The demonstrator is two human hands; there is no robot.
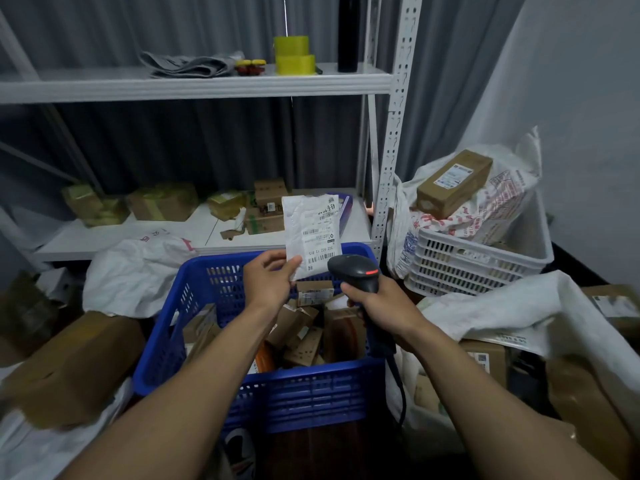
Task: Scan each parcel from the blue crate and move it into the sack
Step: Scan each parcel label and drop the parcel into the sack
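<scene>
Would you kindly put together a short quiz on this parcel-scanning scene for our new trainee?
1. True or false: the blue crate is empty.
2. What does the right hand grip? A) a marker B) a scanner C) a knife
3. Fill in: the left hand pinches a white ____ by its lower corner.
Key: 1 false, boxes lie inside; 2 B; 3 parcel.

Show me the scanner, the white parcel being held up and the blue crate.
scanner (350, 271), head view, its dark head
white parcel (311, 233), head view, its label
blue crate (304, 396), head view, near front wall
</scene>
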